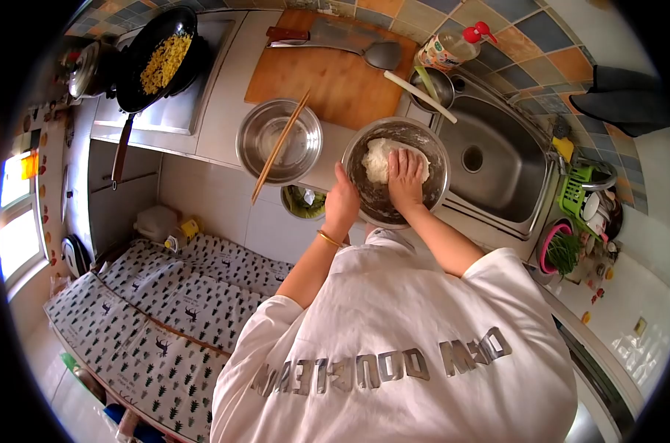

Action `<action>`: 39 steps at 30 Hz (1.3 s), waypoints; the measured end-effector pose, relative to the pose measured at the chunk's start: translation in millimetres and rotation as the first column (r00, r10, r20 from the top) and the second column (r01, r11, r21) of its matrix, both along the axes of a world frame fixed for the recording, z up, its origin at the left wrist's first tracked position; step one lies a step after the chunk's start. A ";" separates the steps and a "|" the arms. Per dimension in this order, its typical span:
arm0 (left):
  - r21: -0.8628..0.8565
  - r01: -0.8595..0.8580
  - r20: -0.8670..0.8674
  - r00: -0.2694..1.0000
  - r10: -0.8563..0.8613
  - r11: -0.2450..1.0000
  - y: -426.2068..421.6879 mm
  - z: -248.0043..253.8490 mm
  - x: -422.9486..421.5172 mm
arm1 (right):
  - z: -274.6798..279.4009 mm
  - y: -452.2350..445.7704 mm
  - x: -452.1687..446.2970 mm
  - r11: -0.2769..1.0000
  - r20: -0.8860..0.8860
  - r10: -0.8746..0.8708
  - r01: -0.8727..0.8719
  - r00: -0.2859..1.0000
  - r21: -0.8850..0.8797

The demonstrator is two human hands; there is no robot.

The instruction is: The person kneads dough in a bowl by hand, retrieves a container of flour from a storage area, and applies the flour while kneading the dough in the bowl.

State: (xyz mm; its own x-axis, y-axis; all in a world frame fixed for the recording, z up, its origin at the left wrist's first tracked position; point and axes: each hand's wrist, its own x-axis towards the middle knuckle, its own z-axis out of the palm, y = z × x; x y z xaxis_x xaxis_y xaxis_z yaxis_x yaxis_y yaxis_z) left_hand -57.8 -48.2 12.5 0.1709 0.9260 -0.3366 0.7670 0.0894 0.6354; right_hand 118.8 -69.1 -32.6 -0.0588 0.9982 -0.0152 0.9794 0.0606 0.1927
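Observation:
A steel mixing bowl (440, 142) stands at the counter's front edge, its inner wall smeared with flour paste. In it lies a lump of pale dough (378, 159). My right hand (407, 177) rests on the dough, palm down with fingers stretched out across it. At the bowl's left side, my left hand (342, 201) grips the rim, thumb up; its other fingers are mostly hidden. A gold bangle circles the left wrist. Left of the bowl sits a second steel bowl (265, 140) with a pair of chopsticks (282, 146) laid across it.
Behind the bowls is a wooden cutting board (327, 81) bearing a cleaver (335, 33) and a spatula (383, 55). A sink (501, 188) lies to the right. A wok (132, 81) with yellow food stands on the stove at left. Below the counter is a bowl of greens (303, 203).

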 end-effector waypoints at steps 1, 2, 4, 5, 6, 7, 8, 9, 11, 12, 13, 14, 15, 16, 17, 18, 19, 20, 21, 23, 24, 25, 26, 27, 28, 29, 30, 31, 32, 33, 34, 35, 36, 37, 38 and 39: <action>-0.004 0.000 0.013 1.000 0.000 1.000 1.0 -0.3 -0.5 | 20.0 2.5 -0.1 0.997 -0.154 -0.025 0.014 0.988 -0.074; -0.010 -0.002 0.026 1.000 0.002 1.000 1.7 -0.4 -1.1 | 43.5 2.8 3.0 0.988 -0.303 -0.060 0.014 0.951 -0.151; -0.018 -0.003 0.039 0.999 0.004 1.000 1.7 1.1 -1.8 | 78.7 1.0 7.2 0.971 -0.489 -0.158 0.045 0.858 -0.234; -0.017 -0.002 0.040 0.999 0.003 1.000 1.8 2.2 -1.6 | 88.6 5.2 10.5 0.981 -0.513 -0.136 0.043 0.848 -0.190; -0.017 0.000 0.041 0.999 0.001 1.000 0.2 2.9 -1.7 | 97.2 10.3 13.8 0.988 -0.535 -0.116 0.043 0.837 -0.148; -0.009 0.005 0.039 0.999 -0.005 1.000 -1.0 1.5 -2.0 | 101.2 16.5 16.3 0.994 -0.557 -0.095 0.043 0.825 -0.104; 0.000 0.010 0.035 0.999 -0.010 1.000 -2.1 -1.1 -2.5 | 99.6 27.1 14.8 0.995 -0.594 -0.100 0.095 0.798 -0.040; 0.010 0.015 0.032 0.999 -0.016 1.000 -2.3 -2.5 -2.8 | 94.7 39.2 11.5 0.991 -0.603 -0.123 0.135 0.788 -0.026; 0.008 0.011 0.041 0.999 -0.011 1.000 -1.3 -2.2 -3.1 | 77.1 62.9 -0.3 0.978 -0.625 -0.162 0.209 0.764 0.002; 0.005 0.009 0.045 0.999 -0.009 1.000 -2.0 -1.6 -3.6 | 54.8 66.3 -9.5 0.975 -0.584 -0.151 0.216 0.797 0.043; -0.004 0.006 0.042 0.999 -0.006 1.000 -2.0 -1.2 -3.9 | 38.2 62.9 -19.7 0.963 -0.548 -0.268 0.242 0.792 -0.122; -0.012 0.004 0.041 0.999 -0.003 1.000 -0.8 -0.7 -3.4 | 22.8 50.5 -27.4 0.979 -0.494 -0.203 0.190 0.845 -0.077; -0.021 0.000 0.040 0.999 0.001 1.000 0.5 -0.1 -2.3 | 16.1 35.2 -33.9 0.990 -0.434 -0.136 0.133 0.891 -0.037; -0.023 -0.013 0.035 0.999 0.014 1.000 0.9 0.5 -1.2 | 22.9 27.3 -38.9 0.987 -0.460 -0.162 0.140 0.873 -0.082; -0.025 -0.030 0.028 0.999 0.031 0.999 2.6 0.5 -0.1 | 27.9 21.5 -38.7 0.995 -0.467 -0.095 0.079 0.879 -0.054; -0.032 -0.042 0.018 0.999 0.043 0.999 1.2 1.7 -0.6 | 32.9 11.2 -34.4 0.999 -0.474 -0.035 0.023 0.880 -0.031; -0.050 -0.043 0.027 0.999 0.044 0.998 0.6 4.6 -0.7 | 37.4 0.6 -28.4 0.999 -0.476 0.026 -0.032 0.879 -0.006; -0.061 -0.049 0.039 0.998 0.051 0.997 4.4 7.7 0.9 | 35.7 -7.0 -22.2 0.998 -0.481 0.058 -0.058 0.875 0.016; -0.078 -0.054 0.048 0.997 0.057 0.995 3.7 10.2 0.8 | 31.8 -6.1 -20.0 0.998 -0.453 0.060 -0.060 0.889 0.015; -0.105 -0.052 0.069 0.996 0.059 0.993 2.8 12.6 -0.1 | 22.7 0.2 -20.4 0.997 -0.405 0.069 -0.069 0.912 0.015; -0.112 -0.049 0.079 0.995 0.058 0.992 6.1 12.2 -0.2 | 19.7 9.9 -23.6 0.997 -0.378 0.068 -0.049 0.924 0.060; -0.094 -0.052 0.080 0.995 0.059 0.994 6.4 9.9 -0.6 | 17.0 18.1 -24.0 0.998 -0.378 0.055 -0.046 0.924 0.032; -0.080 -0.054 0.080 0.995 0.060 0.995 4.1 6.3 -1.1 | 14.3 25.0 -23.3 0.999 -0.379 0.040 -0.043 0.925 0.000; -0.065 -0.056 0.082 0.995 0.061 0.996 4.6 5.8 -0.8 | 12.2 32.6 -22.8 0.999 -0.377 0.025 -0.040 0.926 -0.032; -0.093 -0.051 0.068 0.996 0.057 0.994 4.7 5.6 -0.6 | 5.9 38.2 -22.1 0.999 -0.384 0.025 -0.031 0.923 -0.010; -0.119 -0.044 0.054 0.997 0.051 0.992 4.5 6.0 -0.6 | -1.0 44.2 -21.8 1.000 -0.390 0.023 -0.020 0.921 0.014; -0.140 -0.037 0.043 0.998 0.044 0.989 6.0 7.4 -0.1 | -4.0 50.8 -21.8 0.999 -0.394 0.023 -0.007 0.919 0.042; -0.144 -0.036 0.036 0.998 0.042 0.989 7.6 6.6 0.9 | -5.6 56.4 -21.5 1.000 -0.404 -0.004 0.007 0.915 0.005; -0.147 -0.037 0.030 0.999 0.041 0.988 7.7 6.3 1.3 | -6.0 60.2 -21.8 0.999 -0.413 -0.031 0.019 0.910 -0.032; -0.150 -0.037 0.024 0.999 0.041 0.988 6.0 6.2 1.0 | -4.7 62.7 -22.2 0.997 -0.421 -0.058 0.031 0.905 -0.069; -0.120 -0.029 0.029 0.999 0.033 0.992 3.3 6.0 -0.3 | -2.9 63.5 -22.5 0.994 -0.418 -0.072 0.033 0.905 -0.101; -0.091 -0.021 0.036 0.999 0.024 0.996 1.0 5.1 -1.3 | -0.2 63.5 -22.4 0.990 -0.415 -0.087 0.034 0.906 -0.134; -0.057 -0.014 0.043 0.999 0.017 0.998 1.0 3.3 -1.8 | 2.3 64.4 -22.0 0.986 -0.410 -0.099 0.034 0.907 -0.162; -0.030 -0.016 0.047 0.999 0.018 0.999 1.3 -0.2 -2.8 | 3.4 63.7 -20.1 0.989 -0.466 -0.079 0.011 0.882 -0.148; -0.006 -0.019 0.052 0.998 0.019 1.000 0.2 -4.8 -3.3 | 3.7 60.3 -14.5 0.991 -0.519 -0.059 -0.012 0.853 -0.134; 0.014 -0.018 0.056 0.998 0.017 1.000 -1.5 -7.0 -3.5 | 4.6 54.4 -7.7 0.992 -0.570 -0.045 -0.032 0.821 -0.124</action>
State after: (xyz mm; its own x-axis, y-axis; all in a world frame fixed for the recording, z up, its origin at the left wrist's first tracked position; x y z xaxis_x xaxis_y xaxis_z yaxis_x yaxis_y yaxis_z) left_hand -61.3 -49.8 5.5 0.1729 0.9336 -0.3138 0.7285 0.0932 0.6786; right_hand 111.1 -14.7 -28.0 -0.0888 0.9908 -0.1023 0.9116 0.0395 -0.4091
